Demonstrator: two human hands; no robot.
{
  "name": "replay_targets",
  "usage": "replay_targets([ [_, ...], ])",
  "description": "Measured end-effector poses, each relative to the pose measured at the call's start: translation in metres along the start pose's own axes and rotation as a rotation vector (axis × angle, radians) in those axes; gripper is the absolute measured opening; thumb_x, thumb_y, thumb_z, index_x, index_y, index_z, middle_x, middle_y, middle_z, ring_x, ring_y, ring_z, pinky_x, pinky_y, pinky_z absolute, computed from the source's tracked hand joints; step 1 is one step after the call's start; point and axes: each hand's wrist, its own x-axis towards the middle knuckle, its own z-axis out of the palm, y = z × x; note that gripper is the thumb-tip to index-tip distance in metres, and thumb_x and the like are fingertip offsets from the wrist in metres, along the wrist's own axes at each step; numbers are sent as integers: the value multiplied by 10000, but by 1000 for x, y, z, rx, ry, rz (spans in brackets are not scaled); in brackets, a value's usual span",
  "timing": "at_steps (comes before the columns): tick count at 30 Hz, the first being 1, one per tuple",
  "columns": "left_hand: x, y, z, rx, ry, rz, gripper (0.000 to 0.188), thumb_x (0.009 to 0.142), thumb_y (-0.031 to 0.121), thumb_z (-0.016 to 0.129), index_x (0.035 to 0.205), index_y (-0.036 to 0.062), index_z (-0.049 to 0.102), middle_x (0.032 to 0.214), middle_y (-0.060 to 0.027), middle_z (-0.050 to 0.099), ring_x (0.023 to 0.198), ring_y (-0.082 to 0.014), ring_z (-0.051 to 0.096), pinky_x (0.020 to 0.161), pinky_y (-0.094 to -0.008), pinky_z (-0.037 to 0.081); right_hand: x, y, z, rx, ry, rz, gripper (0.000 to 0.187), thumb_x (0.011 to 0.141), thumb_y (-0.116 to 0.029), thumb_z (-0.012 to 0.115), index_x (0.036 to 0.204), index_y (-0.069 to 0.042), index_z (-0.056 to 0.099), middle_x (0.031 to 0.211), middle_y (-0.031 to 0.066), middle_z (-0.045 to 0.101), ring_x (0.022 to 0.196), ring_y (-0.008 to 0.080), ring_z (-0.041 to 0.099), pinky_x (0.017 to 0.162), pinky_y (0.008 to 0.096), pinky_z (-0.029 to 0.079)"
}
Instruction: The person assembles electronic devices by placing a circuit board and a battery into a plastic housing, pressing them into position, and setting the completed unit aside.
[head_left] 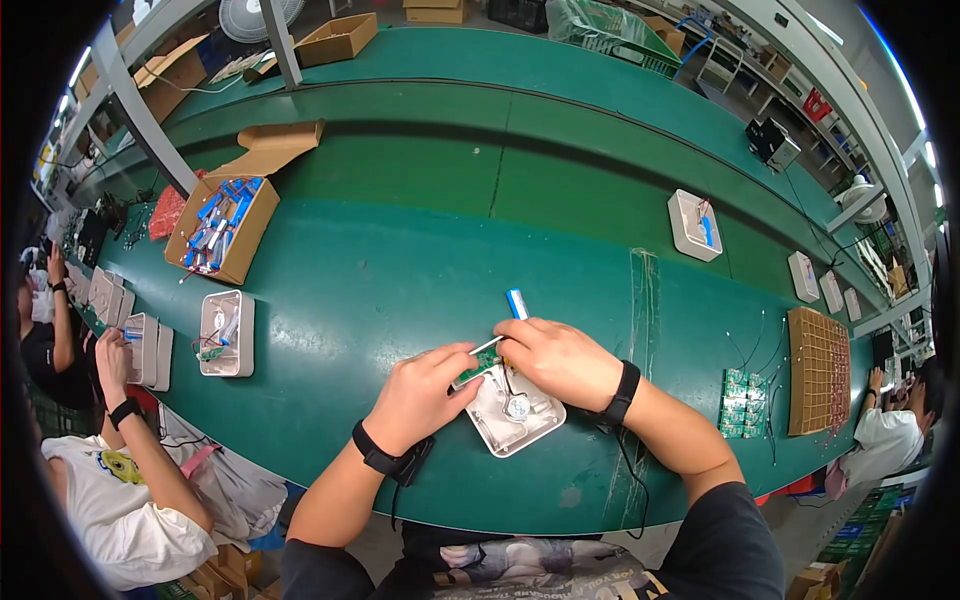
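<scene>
Lettering printed on the dark shirt [540, 578], near side of the hands, partly cut off; any marking on the blue cell [516, 303] just beyond the right fingers is too small to read

Forearms angle inward, both wrists bent, backs of hands up

Left hand [425, 392]: fingers curled, nearly closed, thumb and fingertips pinching the left end of the green circuit board [487, 362]

Right hand [548, 352]: fingers bent down at the board's right end, fingertips partly hidden, can't tell what they grip

Board sits between the hands, over the far edge of the white casing [487, 425]
</scene>
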Motion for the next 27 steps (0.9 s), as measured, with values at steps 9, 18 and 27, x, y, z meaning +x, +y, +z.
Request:
replay_targets([
  [9,-5,-5,4,69,22,34,113,854,123,849,908,50,782,1130,-109,793,781,-269,763,694,-372,630,3,10,4,167,43,28,192,896,-88,741,1081,-47,708,1234,117,676,1070,334,705,919,433,596],
  [18,-2,-2,-1,48,13,37,91,871,124,829,885,47,784,1014,-111,766,819,-292,748,708,-396,619,8,9,11,287,79,136,194,906,-96,762,1091,-49,728,1114,110,706,1090,333,701,926,437,584],
  [27,-5,-4,-5,82,25,-20,68,872,88,813,882,29,780,983,-119,745,794,-308,728,700,-408,605,2,26,-26,178,32,184,255,915,-106,742,1168,-78,741,1239,111,686,1209,346,634,1006,458,514],
])
